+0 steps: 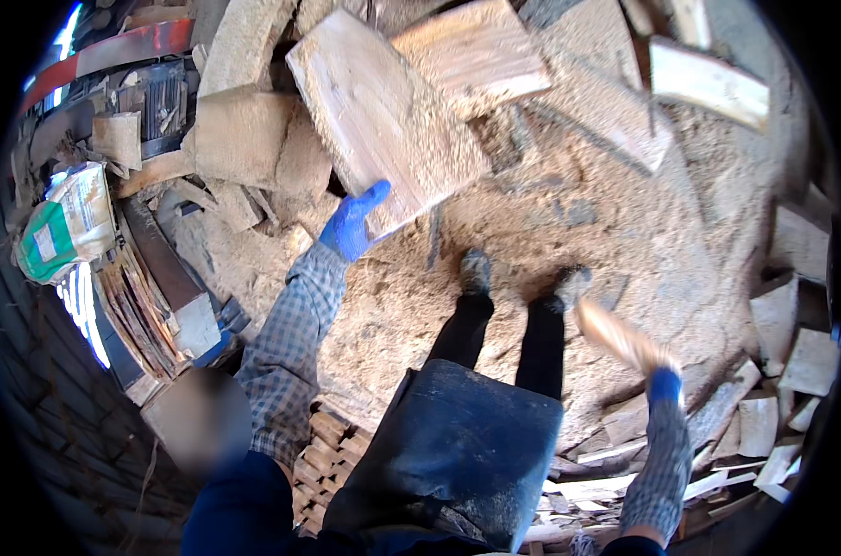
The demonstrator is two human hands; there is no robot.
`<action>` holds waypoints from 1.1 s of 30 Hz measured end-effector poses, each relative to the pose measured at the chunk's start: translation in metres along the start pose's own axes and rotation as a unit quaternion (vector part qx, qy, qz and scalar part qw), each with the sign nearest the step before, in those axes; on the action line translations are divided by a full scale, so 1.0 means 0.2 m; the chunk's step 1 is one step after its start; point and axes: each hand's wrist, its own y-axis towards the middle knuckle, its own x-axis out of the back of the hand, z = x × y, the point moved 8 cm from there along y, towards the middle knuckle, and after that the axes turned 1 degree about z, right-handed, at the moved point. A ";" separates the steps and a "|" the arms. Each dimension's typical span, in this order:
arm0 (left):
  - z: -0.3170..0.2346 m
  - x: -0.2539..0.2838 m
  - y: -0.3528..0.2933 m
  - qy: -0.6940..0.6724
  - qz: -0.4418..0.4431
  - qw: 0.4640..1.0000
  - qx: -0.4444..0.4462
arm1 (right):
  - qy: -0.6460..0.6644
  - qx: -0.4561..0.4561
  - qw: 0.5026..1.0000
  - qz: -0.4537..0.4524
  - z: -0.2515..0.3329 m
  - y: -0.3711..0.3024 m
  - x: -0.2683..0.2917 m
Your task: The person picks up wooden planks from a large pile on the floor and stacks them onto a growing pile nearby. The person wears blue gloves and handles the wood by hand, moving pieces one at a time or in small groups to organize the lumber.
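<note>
At the lower edge, nearest the wearer, a dark, scuffed apron [453, 449] covers the lap, with black-clad legs [539, 347] below it and dusty shoes [476, 273] planted in sawdust [420, 324]. To the right of the legs, the right hand [664, 385], in a blue glove, is closed on one end of a pale wooden stick [615, 334]; both are blurred, so the exact finger placement cannot be told. Split wood [759, 426] is heaped beyond that sleeve. Farther out on the left, the gloved left hand [348, 224] grasps the near end of a broad pale board [383, 120], its thumb lying over the upper face. The board tilts away up and to the left, in front of the wearer's feet. Just past it lies another sawn board [471, 56], and a narrower white-faced piece [708, 83] rests well to the right. Off to the left, a white-and-green sack [69, 227] carries a pale label patch [45, 245] and printing too small and blurred to read. Beyond, near the upper-left rim, runs a red-and-grey curved band [115, 56].
</note>
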 end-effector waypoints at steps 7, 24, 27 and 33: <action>0.24 -0.60 -0.79 -0.063 0.062 0.987 0.137 | 0.024 -0.139 0.943 0.302 -0.76 -1.58 -0.54; 0.34 -0.25 -0.40 0.207 0.157 0.956 0.137 | 0.844 0.060 0.505 0.170 1.17 -0.47 1.45; 0.10 0.57 0.22 0.217 -0.074 0.973 0.001 | 0.822 0.022 0.511 0.249 1.22 -0.38 1.36; -0.23 0.94 0.85 0.192 -0.246 0.945 0.102 | 0.841 -0.123 0.459 0.260 1.23 -0.47 1.19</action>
